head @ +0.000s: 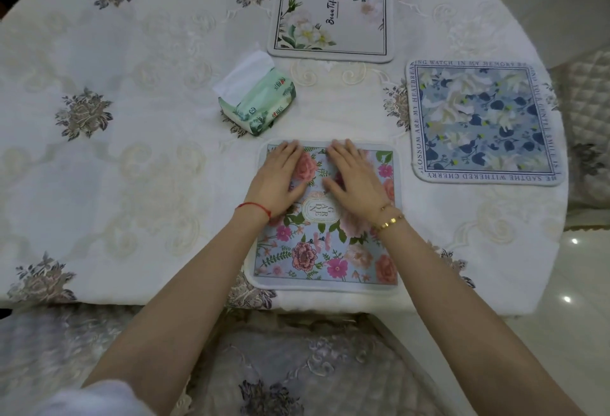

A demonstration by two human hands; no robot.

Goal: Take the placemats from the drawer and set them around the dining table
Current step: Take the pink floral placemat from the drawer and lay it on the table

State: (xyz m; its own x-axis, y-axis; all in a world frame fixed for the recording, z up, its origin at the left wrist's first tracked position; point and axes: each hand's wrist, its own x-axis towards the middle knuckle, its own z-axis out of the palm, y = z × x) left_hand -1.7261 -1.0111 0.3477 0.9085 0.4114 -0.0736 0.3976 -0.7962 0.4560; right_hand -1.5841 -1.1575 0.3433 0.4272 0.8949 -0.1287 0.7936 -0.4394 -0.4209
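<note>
Three square placemats lie on the dining table [132, 118]. A pink-flowered one marked GARDEN [326, 250] sits at the near edge. My left hand [280, 178] and my right hand [353, 178] rest flat on its far half, fingers stretched out, palms down, holding nothing. A blue-flowered placemat with lettering round its border [482, 122] lies at the right side. A pale placemat with white flowers and the word Beautiful [333, 13] lies at the far side.
A green tissue pack [257, 102] with a white tissue sticking out lies just beyond my left hand. An embroidered white cloth covers the table. A padded chair seat [297, 366] is below me, another chair [587, 112] at right.
</note>
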